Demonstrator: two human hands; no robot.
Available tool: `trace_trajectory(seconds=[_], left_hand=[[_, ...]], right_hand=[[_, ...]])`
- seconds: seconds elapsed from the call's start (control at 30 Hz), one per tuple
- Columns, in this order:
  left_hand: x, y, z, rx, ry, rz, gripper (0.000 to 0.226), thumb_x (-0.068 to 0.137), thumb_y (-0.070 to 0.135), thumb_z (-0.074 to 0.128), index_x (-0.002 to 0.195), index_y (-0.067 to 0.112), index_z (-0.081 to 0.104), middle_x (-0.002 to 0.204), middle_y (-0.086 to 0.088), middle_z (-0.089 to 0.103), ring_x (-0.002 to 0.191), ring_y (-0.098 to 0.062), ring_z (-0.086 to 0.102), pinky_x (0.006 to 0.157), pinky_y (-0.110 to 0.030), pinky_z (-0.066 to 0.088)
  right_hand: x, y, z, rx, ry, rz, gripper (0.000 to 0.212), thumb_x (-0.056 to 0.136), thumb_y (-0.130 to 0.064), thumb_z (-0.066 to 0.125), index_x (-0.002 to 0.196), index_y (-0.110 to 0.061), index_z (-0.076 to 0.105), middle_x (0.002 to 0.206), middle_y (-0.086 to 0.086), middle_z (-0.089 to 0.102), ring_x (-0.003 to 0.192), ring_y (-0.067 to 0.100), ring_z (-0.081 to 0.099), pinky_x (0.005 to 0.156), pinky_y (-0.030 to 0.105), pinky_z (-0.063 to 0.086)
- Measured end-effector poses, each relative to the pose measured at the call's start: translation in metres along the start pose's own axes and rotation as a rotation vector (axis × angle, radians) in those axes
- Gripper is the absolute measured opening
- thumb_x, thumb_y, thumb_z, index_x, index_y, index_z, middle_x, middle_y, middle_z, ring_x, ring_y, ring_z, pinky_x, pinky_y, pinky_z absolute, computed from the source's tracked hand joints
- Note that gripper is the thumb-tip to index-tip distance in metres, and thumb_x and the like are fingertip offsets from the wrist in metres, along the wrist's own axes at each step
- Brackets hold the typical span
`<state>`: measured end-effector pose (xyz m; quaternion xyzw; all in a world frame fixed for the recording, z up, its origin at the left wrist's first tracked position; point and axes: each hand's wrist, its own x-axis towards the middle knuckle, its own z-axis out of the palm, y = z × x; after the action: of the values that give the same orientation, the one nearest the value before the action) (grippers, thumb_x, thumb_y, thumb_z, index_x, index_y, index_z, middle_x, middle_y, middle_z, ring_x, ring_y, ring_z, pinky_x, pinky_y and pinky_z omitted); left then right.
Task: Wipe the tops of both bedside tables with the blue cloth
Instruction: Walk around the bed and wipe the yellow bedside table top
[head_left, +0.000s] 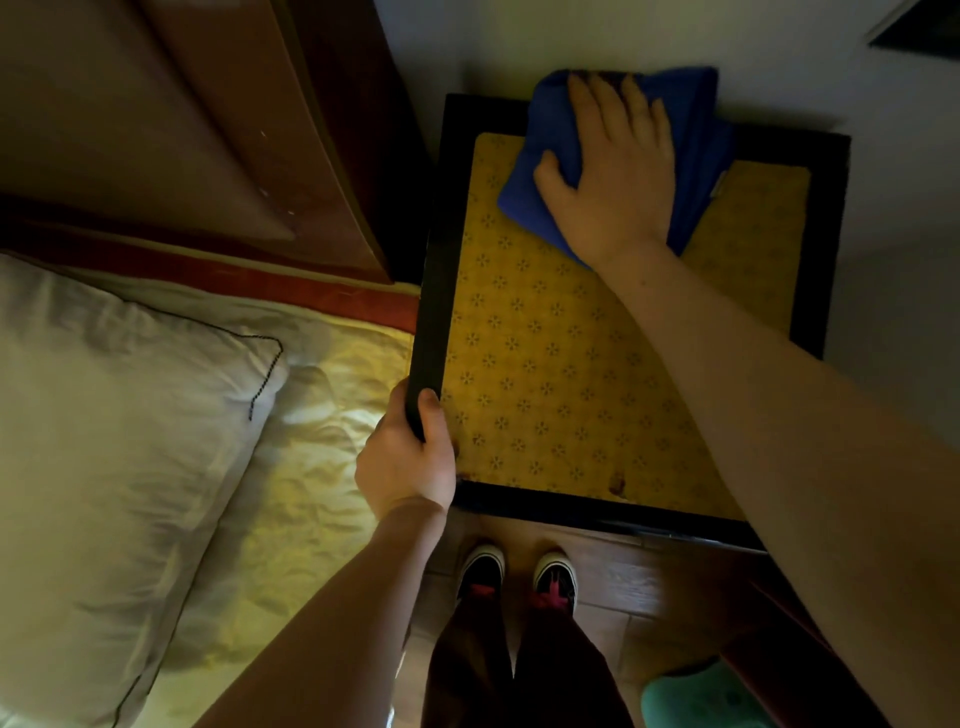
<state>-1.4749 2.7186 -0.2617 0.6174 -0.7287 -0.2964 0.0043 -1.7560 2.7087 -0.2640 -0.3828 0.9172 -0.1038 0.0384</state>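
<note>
- Table (434, 291): black-framed top with a yellow patterned inset, seen from directly above. It stands just beside the bed, with its far edge at the pale wall.
- Blue cloth (698, 145): folded into a thick pad, lying at the far right part of the table top. Its far edge overhangs the black frame toward the wall; its near part rests on the yellow inset.
- Right hand (613, 176): flat on top of the cloth, palm down, fingers spread and pointing toward the wall, thumb out to the left. It presses on the cloth and is not closed around it. The bare forearm crosses the table's right side diagonally.
- Left hand (408, 462): closed around the table's near left corner, thumb on top of the black frame, fingers wrapped under the edge out of sight.
- Yellow inset: small star-like motifs in rows; a dark stain shows near the front edge, right of centre.
- Bed (322, 415): pale yellowish sheet, rumpled, touching the table's left side.
- Pillow (114, 415): white with dark piping, on the bed at left.
- Headboard (223, 135): reddish-brown wood, upper left.
- Shoes (519, 571): dark with white toe caps, on a wooden floor just in front of the table.
- Teal object at lower right: partly cut off, cannot tell what it is.
</note>
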Motion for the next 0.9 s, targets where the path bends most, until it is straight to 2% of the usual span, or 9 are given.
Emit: trace_trajectory(seconds=[0.13,0.23,0.37,0.43,0.57,0.73,0.9], left_hand=[[-0.002,0.001,-0.001,-0.009,-0.004,0.001,0.037,0.098,0.043,0.03,0.111,0.024,0.058,0.056,0.013,0.048,0.052,-0.015,0.044,0.053,-0.029,0.03],[-0.003,0.001,-0.003,-0.005,-0.011,-0.019,0.036,0.098,0.043,0.031,0.112,0.023,0.058,0.06,0.009,0.049,0.061,-0.025,0.05,0.059,-0.032,0.034],[0.0,0.001,-0.006,-0.007,-0.017,-0.027,0.034,0.099,0.041,0.033,0.116,0.025,0.057,0.059,0.012,0.043,0.062,-0.022,0.044,0.06,-0.032,0.032],[0.0,0.001,-0.006,-0.007,-0.024,-0.02,0.036,0.098,0.043,0.032,0.119,0.026,0.056,0.063,0.008,0.049,0.062,-0.024,0.047,0.06,-0.031,0.032],[0.001,0.0,-0.006,-0.022,-0.029,-0.006,0.041,0.095,0.046,0.031,0.124,0.028,0.055,0.081,-0.006,0.068,0.074,-0.033,0.062,0.06,-0.031,0.032],[0.001,0.001,-0.004,-0.025,-0.06,0.003,0.046,0.092,0.048,0.027,0.124,0.03,0.054,0.083,-0.003,0.069,0.075,-0.03,0.063,0.06,-0.03,0.032],[0.001,-0.001,-0.003,-0.029,-0.058,0.012,0.048,0.092,0.049,0.026,0.126,0.029,0.053,0.086,-0.003,0.071,0.076,-0.028,0.064,0.061,-0.03,0.034]], right_hand=[[-0.051,-0.008,-0.003,-0.033,-0.041,-0.012,0.069,0.095,-0.052,0.029,0.154,-0.017,0.023,0.161,0.004,0.025,0.149,0.028,0.019,0.123,0.044,0.009],[-0.123,-0.02,-0.007,0.005,-0.074,-0.041,0.068,0.095,-0.048,0.035,0.154,-0.017,0.025,0.161,0.005,0.027,0.149,0.029,0.021,0.122,0.046,0.012],[-0.223,-0.031,-0.006,-0.078,-0.204,-0.109,0.072,0.093,-0.051,0.037,0.155,-0.02,0.02,0.162,0.003,0.022,0.15,0.025,0.014,0.122,0.044,0.008],[-0.242,-0.033,-0.003,-0.11,-0.233,-0.136,0.074,0.09,-0.053,0.037,0.155,-0.021,0.019,0.162,0.002,0.023,0.149,0.025,0.013,0.121,0.045,0.008],[-0.219,-0.035,-0.001,-0.075,-0.21,-0.151,0.073,0.088,-0.051,0.041,0.153,-0.024,0.025,0.16,0.002,0.028,0.148,0.027,0.019,0.12,0.046,0.011],[-0.124,-0.043,0.006,-0.034,-0.096,-0.194,0.065,0.09,-0.047,0.042,0.15,-0.024,0.035,0.157,0.002,0.036,0.146,0.028,0.029,0.12,0.045,0.017],[-0.037,-0.054,0.01,-0.04,-0.055,-0.2,0.065,0.09,-0.048,0.037,0.151,-0.024,0.034,0.158,0.001,0.034,0.147,0.027,0.027,0.121,0.043,0.016]])
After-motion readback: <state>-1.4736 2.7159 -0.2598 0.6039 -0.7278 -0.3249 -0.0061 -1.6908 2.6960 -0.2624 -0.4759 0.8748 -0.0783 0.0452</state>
